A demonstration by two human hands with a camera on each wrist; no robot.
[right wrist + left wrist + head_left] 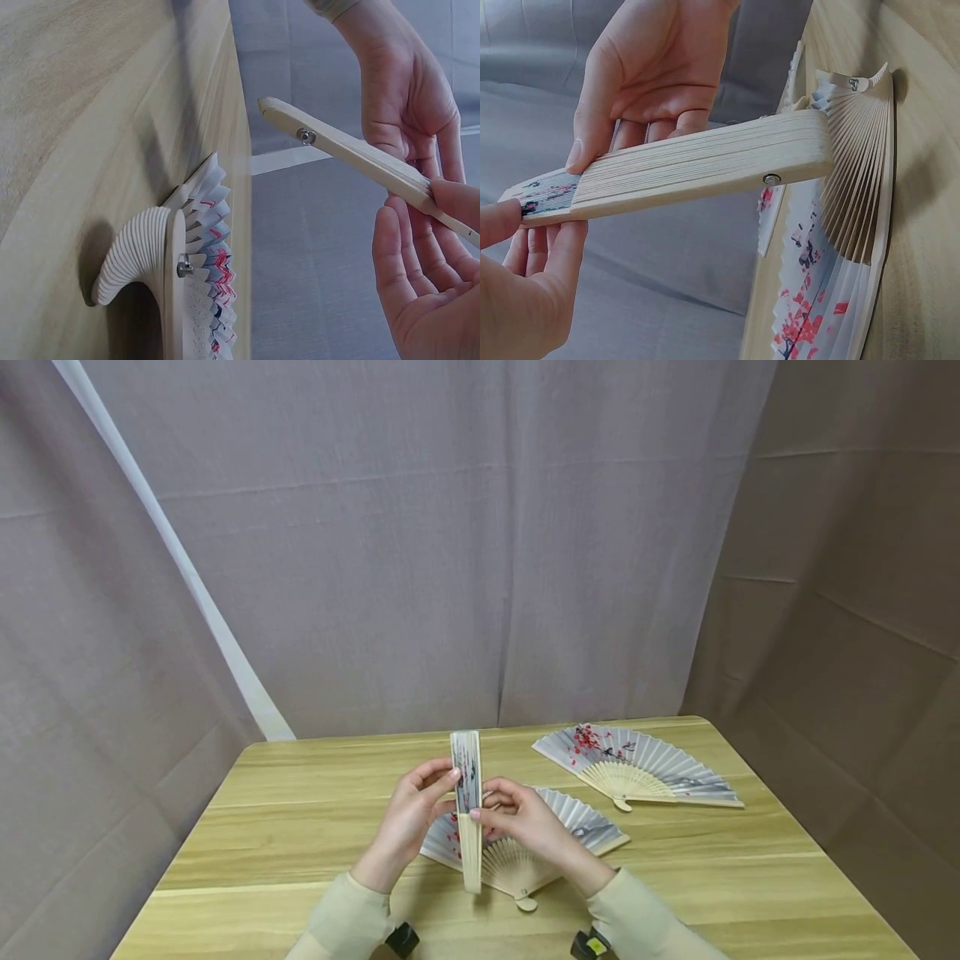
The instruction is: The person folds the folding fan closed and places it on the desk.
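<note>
I hold a closed folding fan (469,814) upright above the wooden table (300,827), its bamboo ribs down and its painted paper edge up. My left hand (448,781) pinches its upper part from the left. From the right, my right hand (483,812) grips it with the thumb on the guard stick. In the left wrist view the closed fan (705,172) runs between the left hand (525,247) and the right hand (630,97). The right wrist view shows the pivot end of the closed fan (337,146) between the right hand (435,247) and the left hand (409,105).
An open fan (585,827) with red blossoms lies on the table under my hands, also seen as the open fan (855,225) and the open fan (187,285). A second open fan (637,764) lies at the back right. Grey cloth hangs behind the table.
</note>
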